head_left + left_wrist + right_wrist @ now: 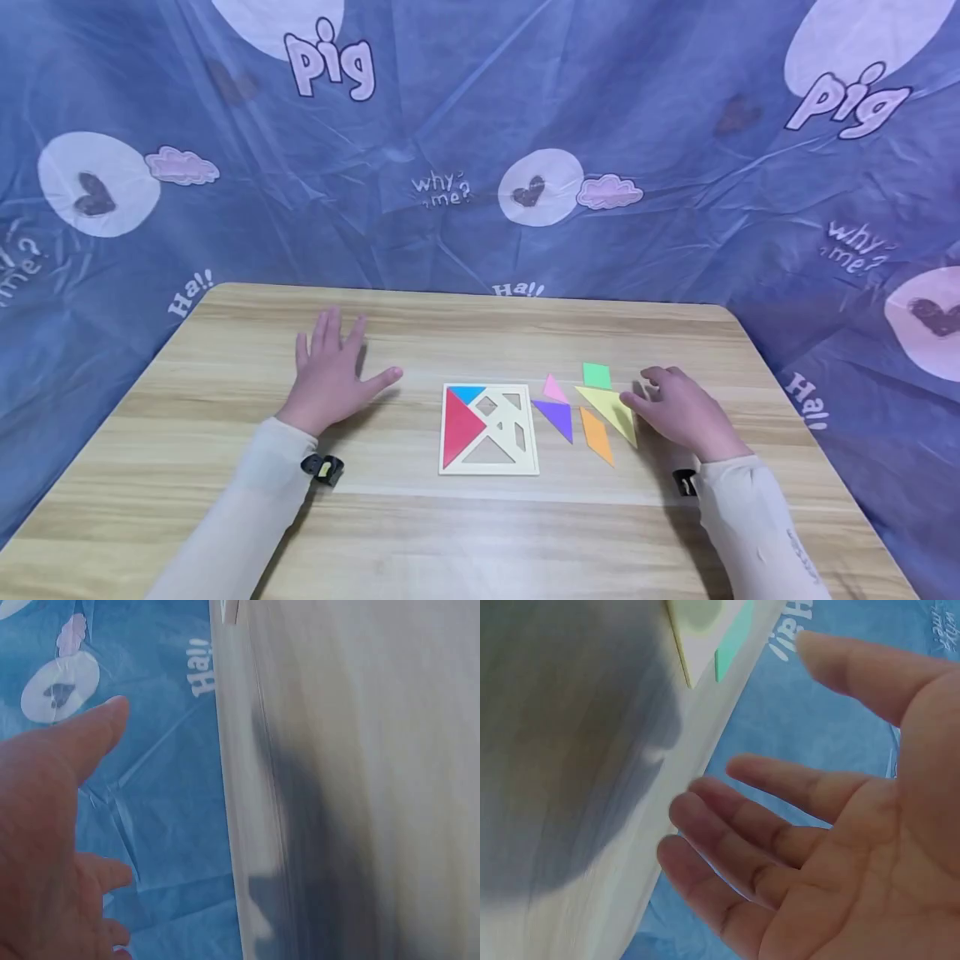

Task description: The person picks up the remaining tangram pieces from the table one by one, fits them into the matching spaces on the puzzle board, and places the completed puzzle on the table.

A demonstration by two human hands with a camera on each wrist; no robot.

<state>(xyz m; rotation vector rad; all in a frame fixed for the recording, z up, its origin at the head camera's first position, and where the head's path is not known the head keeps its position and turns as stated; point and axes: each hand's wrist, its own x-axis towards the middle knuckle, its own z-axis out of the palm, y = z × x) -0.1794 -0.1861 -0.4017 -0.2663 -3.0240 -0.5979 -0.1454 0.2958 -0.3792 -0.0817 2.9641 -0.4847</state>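
Note:
My left hand is over the table left of the puzzle board, fingers spread, holding nothing. On the right, my right hand hovers with relaxed fingers beside the yellow triangle; its thumb overlaps that piece in the head view. The white tangram board carries a red triangle and a blue triangle in its left part; its other recesses are bare. Between board and right hand lie a pink triangle, a purple triangle, an orange parallelogram and a green square.
The wooden table ends at a straight back edge with rounded corners. Behind it hangs a blue printed cloth, which also falls along both sides. Both wrists wear small black cameras, and the sleeves are white.

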